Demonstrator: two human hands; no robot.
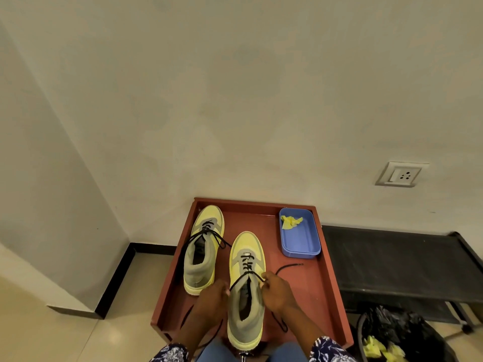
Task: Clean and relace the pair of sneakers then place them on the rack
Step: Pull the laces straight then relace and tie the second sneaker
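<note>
Resting on the floor against the wall (235,100), the red-brown tray (324,296) serves as the landmark. A low black rack (392,262) stands just to its right, and a black bag (407,333) holding yellow scraps sits off its near right corner. Inside the tray, toward its left wall, stands the left sneaker (202,259), yellow and grey, toe to the wall, its black lace loose across the tongue. Nearer the tray's middle and front stands the right sneaker (247,291), its heel overhanging the tray's near edge. The left hand (213,296) pinches one end of the black lace (244,276) beside that shoe's collar; the right hand (275,291) pinches the other strand on the opposite side, so the hands are apart with the shoe between them. A blue tub (300,244) occupies the tray's far right corner, with a crumpled yellow cloth (290,222) inside it.
</note>
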